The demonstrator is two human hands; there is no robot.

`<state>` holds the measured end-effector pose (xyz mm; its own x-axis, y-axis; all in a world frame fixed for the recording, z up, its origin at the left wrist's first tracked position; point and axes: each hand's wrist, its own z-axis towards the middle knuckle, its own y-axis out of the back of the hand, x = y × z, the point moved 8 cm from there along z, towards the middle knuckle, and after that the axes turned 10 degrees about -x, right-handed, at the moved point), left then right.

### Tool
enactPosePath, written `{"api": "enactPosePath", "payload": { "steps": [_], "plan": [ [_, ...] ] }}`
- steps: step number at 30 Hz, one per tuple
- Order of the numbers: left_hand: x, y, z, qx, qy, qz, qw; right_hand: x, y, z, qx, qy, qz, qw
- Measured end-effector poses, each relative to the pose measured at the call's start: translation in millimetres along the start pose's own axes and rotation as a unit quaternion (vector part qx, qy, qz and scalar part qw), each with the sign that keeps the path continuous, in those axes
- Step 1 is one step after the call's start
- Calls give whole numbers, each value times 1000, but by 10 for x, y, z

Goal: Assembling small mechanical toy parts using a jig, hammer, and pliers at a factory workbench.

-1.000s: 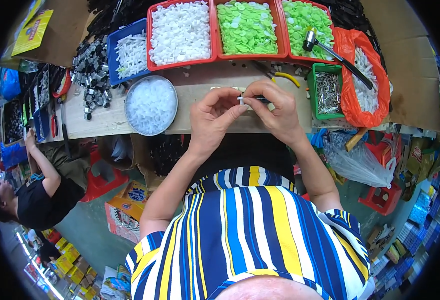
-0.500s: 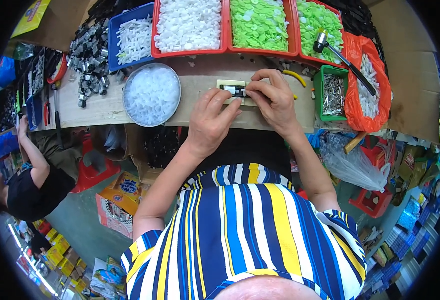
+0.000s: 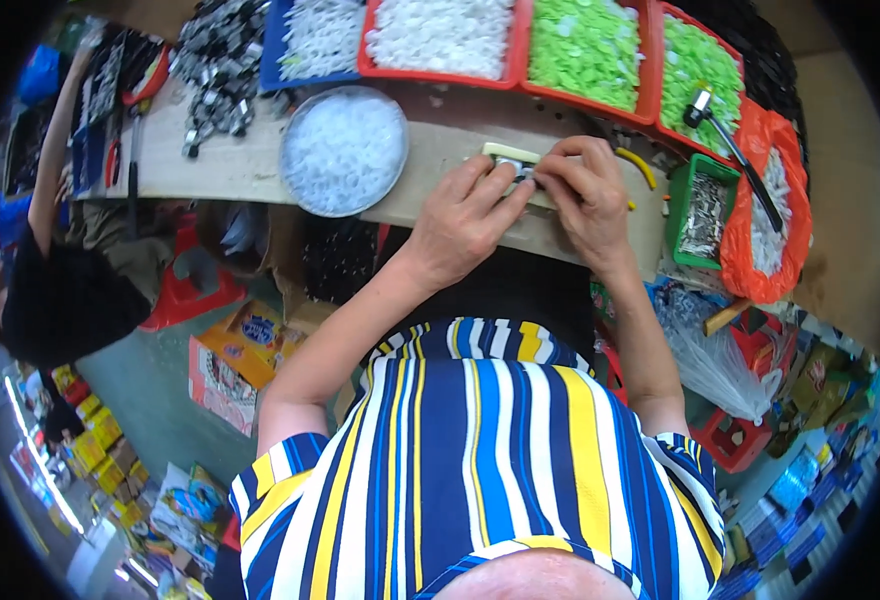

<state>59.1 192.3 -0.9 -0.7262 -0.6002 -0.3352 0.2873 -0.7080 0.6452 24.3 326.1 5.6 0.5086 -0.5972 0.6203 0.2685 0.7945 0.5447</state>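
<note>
Both my hands meet over a small cream-coloured block-shaped holder [image 3: 512, 152] on the workbench. In its recess lies a small silver-and-black part [image 3: 522, 170], mostly covered by fingers. My left hand [image 3: 468, 222] has its thumb and fingertips closed on the left side of this part. From the right, my right hand [image 3: 588, 205] is closed in a pinch at the part's other end, its fingertips touching or nearly touching my left thumb. Exactly what lies between the right fingertips is hidden.
Left of the holder stands a round tub of translucent pieces [image 3: 344, 150]. Behind are red trays of white pieces [image 3: 440, 72] and green discs [image 3: 585, 104]. A green box of metal pins [image 3: 672, 235], a hammer [image 3: 730, 135] and an orange bag [image 3: 808, 215] sit right. A co-worker [image 3: 70, 300] is left.
The whole view has shifted and tilted, so the bench sits higher and farther right. My hands stay at the holder, with fingers drawn closer over the part. The co-worker's arm reaches farther forward.
</note>
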Motion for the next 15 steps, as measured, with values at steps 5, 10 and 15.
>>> {"api": "enactPosePath", "payload": {
  "steps": [5, 10, 15],
  "plan": [
    [-4, -28, 66, -6, 21, 5, 1000, -22, -17, 21, 34, -13, 0, 999],
    [-106, -42, 57, 12, -74, 105, 992, 13, -37, 71, 60, -21, -3, 998],
    [-187, -38, 183, 63, -185, 110, 974, 54, 324, 99, 47, -5, -58, 997]
  ]
}}
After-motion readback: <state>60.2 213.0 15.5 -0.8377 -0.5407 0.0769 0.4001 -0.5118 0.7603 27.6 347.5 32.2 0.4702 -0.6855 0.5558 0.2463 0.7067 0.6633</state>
